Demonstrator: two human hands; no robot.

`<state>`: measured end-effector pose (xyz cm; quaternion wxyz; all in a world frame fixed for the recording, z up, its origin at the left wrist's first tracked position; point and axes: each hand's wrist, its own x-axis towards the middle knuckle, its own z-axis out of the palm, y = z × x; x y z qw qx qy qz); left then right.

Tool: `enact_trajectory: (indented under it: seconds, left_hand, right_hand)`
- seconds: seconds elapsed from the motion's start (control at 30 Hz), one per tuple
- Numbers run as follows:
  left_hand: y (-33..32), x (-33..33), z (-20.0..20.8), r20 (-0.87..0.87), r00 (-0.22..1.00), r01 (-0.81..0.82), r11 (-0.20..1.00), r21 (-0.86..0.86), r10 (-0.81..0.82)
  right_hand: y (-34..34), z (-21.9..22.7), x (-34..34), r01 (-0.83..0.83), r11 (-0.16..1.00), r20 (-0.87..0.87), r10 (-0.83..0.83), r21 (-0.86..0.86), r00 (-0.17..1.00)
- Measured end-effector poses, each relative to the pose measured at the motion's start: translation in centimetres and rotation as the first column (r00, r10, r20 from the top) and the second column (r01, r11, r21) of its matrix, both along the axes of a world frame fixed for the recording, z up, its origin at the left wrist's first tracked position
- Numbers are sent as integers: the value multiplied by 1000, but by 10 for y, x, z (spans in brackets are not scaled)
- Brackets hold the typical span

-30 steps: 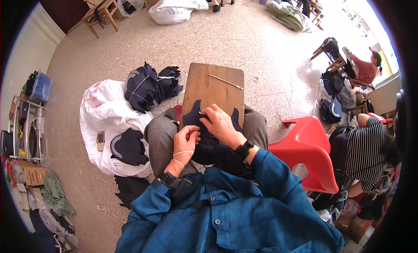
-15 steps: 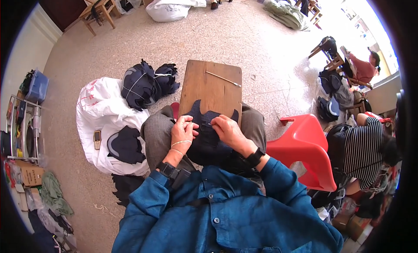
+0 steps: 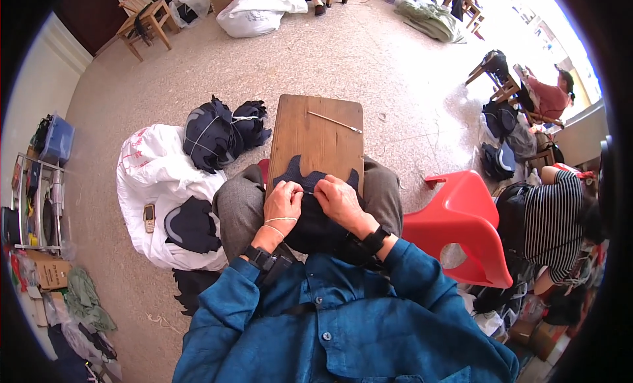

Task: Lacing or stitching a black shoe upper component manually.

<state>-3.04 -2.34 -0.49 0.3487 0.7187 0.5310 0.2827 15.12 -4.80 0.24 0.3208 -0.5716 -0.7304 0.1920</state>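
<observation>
A dark navy knit fabric piece with pointed, horn-like ends (image 3: pixel 292 170), shaped like a shoe upper, lies over the near end of a wooden board (image 3: pixel 315 139) between my knees. My left hand (image 3: pixel 282 203) pinches its middle, thumb and fingers pressed together. Close beside it, my right hand (image 3: pixel 339 202) is closed on the same piece, fingertips almost meeting the left ones. Whatever small thing may be between the fingertips is too small to make out. A thin stick with a pale tip (image 3: pixel 334 122) rests on the far part of the board.
To my left, a white sack (image 3: pixel 142 178) on the floor carries a mobile phone (image 3: pixel 149 218) and dark cut pieces (image 3: pixel 192 224); tied bundles (image 3: pixel 210 135) lie beyond. A red plastic stool (image 3: pixel 461 211) stands close on my right, near a person in a striped top (image 3: pixel 552 215).
My hands have come closer together on the fabric piece, the right one moving slightly left. The whole view has shifted a little.
</observation>
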Motion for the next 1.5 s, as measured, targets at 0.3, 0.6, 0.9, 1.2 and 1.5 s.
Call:
enact_trajectory:
  seconds: [0.3, 0.6, 0.9, 1.2, 1.5]
  left_hand:
    - [6, 1, -8, -18, 1000, -16, 999, 38, 16]
    - [11, -5, -12, 18, 1000, 15, 997, 80, -17]
    - [11, -6, -7, 47, 998, 34, 998, 61, -37]
    - [13, -3, -9, 76, 997, 12, 992, 129, -22]
    - [12, -10, -7, 78, 994, 54, 977, 206, -72]
  right_hand:
    - [3, -7, -8, 1, 999, 19, -2, 41, 1000]
    - [-4, -5, 0, 19, 998, -26, -17, 59, 1000]
    - [-4, 2, -2, 10, 996, 41, -13, 88, 999]
    - [3, -13, -8, 2, 992, 107, -16, 127, 994]
    - [-7, -4, 4, -43, 997, -35, 46, 69, 998]
